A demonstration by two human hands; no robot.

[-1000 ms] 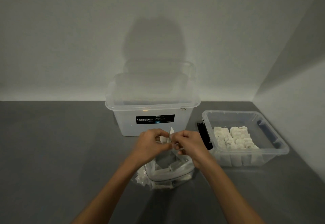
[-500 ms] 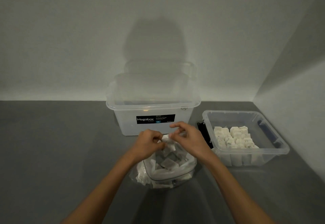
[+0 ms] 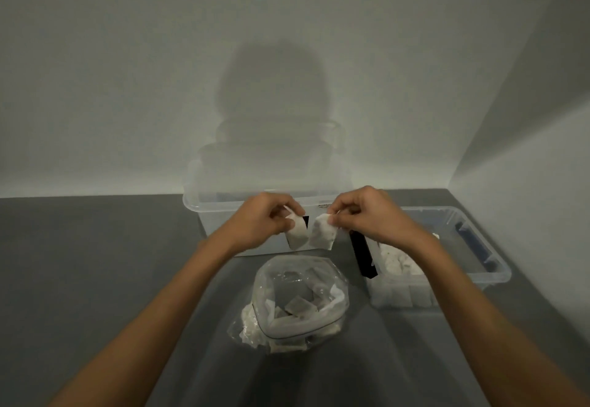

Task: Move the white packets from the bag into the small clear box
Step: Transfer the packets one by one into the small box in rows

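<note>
Fingers [image 3: 282, 215] of the left hand [image 3: 261, 219] are curled, pinching one white packet [image 3: 296, 234] by its top edge; the right hand [image 3: 367, 215] pinches a second packet [image 3: 323, 236] the same way; the two packets hang close together above the open bag [image 3: 271, 282], which sits on the grey table [image 3: 95, 263] with more packets inside; the small box [image 3: 493, 279], to the right, holds packets too; a large box [image 3: 204, 215] stands behind the hands.
</note>
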